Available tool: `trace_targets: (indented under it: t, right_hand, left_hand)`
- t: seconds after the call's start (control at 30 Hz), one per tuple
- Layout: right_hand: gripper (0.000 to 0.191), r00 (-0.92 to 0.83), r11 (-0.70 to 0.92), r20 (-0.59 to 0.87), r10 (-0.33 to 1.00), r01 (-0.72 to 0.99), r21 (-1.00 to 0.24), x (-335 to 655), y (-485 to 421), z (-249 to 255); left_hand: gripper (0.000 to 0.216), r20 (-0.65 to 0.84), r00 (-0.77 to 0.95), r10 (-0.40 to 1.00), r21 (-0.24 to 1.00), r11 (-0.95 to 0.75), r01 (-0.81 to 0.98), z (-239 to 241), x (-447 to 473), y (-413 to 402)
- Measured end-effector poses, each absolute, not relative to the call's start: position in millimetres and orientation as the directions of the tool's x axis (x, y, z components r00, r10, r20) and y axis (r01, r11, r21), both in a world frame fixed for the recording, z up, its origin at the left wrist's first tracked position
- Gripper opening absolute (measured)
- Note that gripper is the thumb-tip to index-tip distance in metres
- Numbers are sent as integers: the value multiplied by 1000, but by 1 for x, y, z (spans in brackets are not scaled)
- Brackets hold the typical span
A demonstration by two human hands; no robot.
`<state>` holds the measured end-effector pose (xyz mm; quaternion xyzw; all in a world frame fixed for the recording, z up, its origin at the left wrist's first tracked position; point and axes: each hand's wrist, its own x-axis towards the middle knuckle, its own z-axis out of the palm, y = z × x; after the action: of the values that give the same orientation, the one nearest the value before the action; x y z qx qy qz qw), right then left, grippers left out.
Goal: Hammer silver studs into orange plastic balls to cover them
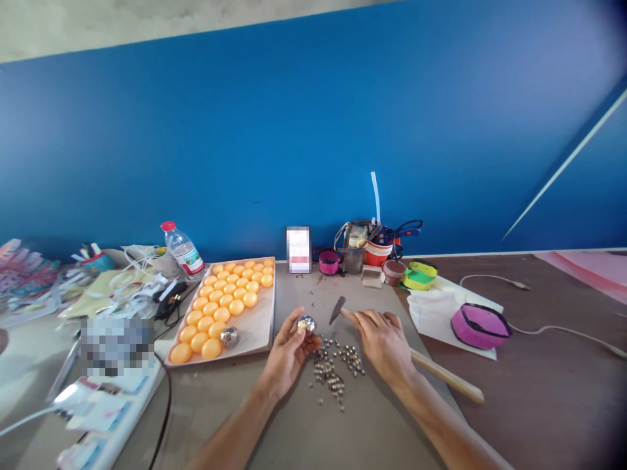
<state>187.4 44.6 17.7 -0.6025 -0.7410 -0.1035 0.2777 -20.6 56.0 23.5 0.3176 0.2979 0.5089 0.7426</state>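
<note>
Here, toward the table's [304, 431] front edge, your right hand [385, 343] wraps tight around the hammer [441, 373]. Its handle slants near-right to far-left, head toward the far edge. Your left hand [289, 352] pinches a silver ball [306, 324] beside scattered studs [336, 369].

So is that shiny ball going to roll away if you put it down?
Probably a little: the shiny ball in the left hand looks round, so it could roll. Its bumpy silver surface might slow it and give grip. The hand pinches it easily, so it's likely light.
</note>
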Motion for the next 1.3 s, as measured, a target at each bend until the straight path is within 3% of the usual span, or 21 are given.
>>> trace_targets:
  t: [0.33,0.53,0.67,0.73,0.83,1.03,1.3]
  right_hand:
    - [21,-71,158,413,908,971,-180,201,54,0]
    - [18,-36,128,434,900,974,-186,197,53,2]
    - [23,-163,300,445,880,919,-255,190,46,13]
    - [24,-314,434,383,869,854,-286,185,41,18]
    - [28,-424,499,284,860,816,-291,178,34,22]
    - [9,-418,489,269,867,815,-309,168,33,15]
    - [19,-377,507,387,841,800,-323,159,34,6]
  left_hand:
    - [40,-103,326,940,778,280,-562,23,-20,55]
    - [37,-101,341,935,777,288,-560,23,-18,53]
    - [38,-120,331,936,777,296,-555,22,-19,54]
    - [39,-126,325,937,778,297,-553,22,-19,54]
    - [39,-115,315,942,785,281,-553,21,-19,54]
    - [40,-110,320,941,797,276,-538,21,-18,53]
    - [40,-116,320,940,807,277,-521,21,-19,53]
